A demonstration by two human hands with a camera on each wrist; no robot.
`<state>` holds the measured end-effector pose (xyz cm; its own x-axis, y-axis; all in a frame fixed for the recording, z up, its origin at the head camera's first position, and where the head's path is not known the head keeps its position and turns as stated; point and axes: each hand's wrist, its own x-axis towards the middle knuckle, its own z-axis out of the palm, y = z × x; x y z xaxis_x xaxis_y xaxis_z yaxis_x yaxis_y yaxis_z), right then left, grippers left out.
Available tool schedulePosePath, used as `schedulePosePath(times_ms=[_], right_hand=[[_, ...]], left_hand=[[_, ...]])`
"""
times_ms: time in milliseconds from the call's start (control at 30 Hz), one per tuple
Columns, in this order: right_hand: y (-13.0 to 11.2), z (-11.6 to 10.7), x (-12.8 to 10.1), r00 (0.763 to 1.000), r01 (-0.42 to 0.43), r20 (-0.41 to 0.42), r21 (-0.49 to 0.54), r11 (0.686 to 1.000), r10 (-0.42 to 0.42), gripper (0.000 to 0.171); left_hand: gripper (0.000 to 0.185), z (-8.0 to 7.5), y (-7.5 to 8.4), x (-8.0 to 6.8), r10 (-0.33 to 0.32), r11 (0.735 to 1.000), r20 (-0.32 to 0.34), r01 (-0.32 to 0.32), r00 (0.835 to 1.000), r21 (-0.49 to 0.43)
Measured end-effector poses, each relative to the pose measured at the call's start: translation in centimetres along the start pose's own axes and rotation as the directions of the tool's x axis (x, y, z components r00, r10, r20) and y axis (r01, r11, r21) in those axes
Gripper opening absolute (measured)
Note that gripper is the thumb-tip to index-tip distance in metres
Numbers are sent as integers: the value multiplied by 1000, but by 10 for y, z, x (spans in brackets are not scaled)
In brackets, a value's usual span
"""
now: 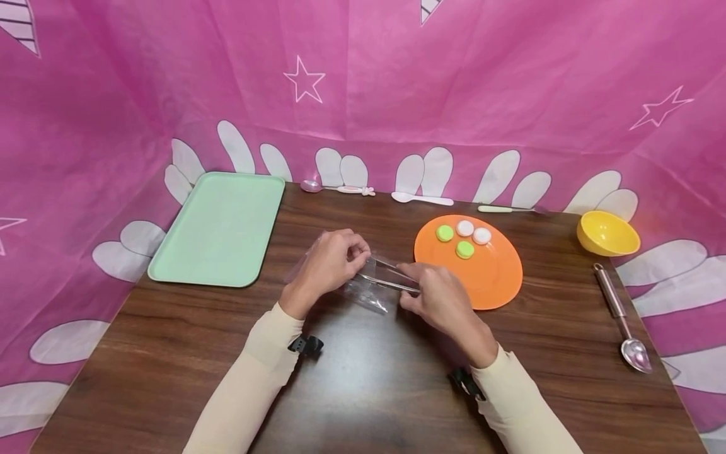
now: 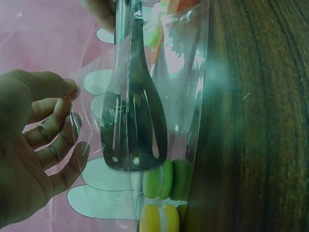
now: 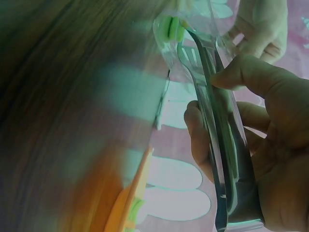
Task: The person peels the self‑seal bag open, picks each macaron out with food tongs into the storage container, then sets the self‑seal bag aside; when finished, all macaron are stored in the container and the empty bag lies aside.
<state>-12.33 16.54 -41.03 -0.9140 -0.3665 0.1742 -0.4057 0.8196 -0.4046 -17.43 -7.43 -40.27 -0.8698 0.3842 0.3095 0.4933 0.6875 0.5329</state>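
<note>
My left hand pinches the rim of a clear plastic bag between thumb and fingers, above the table's middle. Metal tongs with slotted ends are held in my right hand, thumb on one arm and fingers on the other. In the left wrist view the slotted end is inside the bag. Beyond its tip, a green macaron and a yellow macaron show through the plastic. Whether the tongs touch either one, I cannot tell. The right wrist view also shows the green macaron near the tips.
An orange plate bears two green macarons and two white macarons. A mint-green tray lies at left. Spoons and a fork line the back; a yellow bowl and an ice-cream scoop are at right.
</note>
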Motion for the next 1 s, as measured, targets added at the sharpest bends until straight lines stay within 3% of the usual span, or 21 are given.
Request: schedulePosePath(times_ms=[367, 533, 733, 1000], right_hand=[[-8, 12, 16, 998, -60, 34, -3, 998, 60, 45], [-5, 8, 11, 999, -36, 29, 24, 999, 35, 43], [5, -14, -11, 1000, -25, 13, 46, 999, 24, 39], [31, -57, -50, 997, -80, 0, 38, 996, 80, 40]], left_hand=[[7, 1, -3, 2, -1, 1000, -22, 1, 1000, -22], [6, 1, -4, 2, -6, 1000, -18, 6, 1000, -5], [6, 1, -3, 1, -2, 1000, -26, 3, 1000, 23], [6, 0, -2, 0, -15, 1000, -21, 15, 1000, -4]])
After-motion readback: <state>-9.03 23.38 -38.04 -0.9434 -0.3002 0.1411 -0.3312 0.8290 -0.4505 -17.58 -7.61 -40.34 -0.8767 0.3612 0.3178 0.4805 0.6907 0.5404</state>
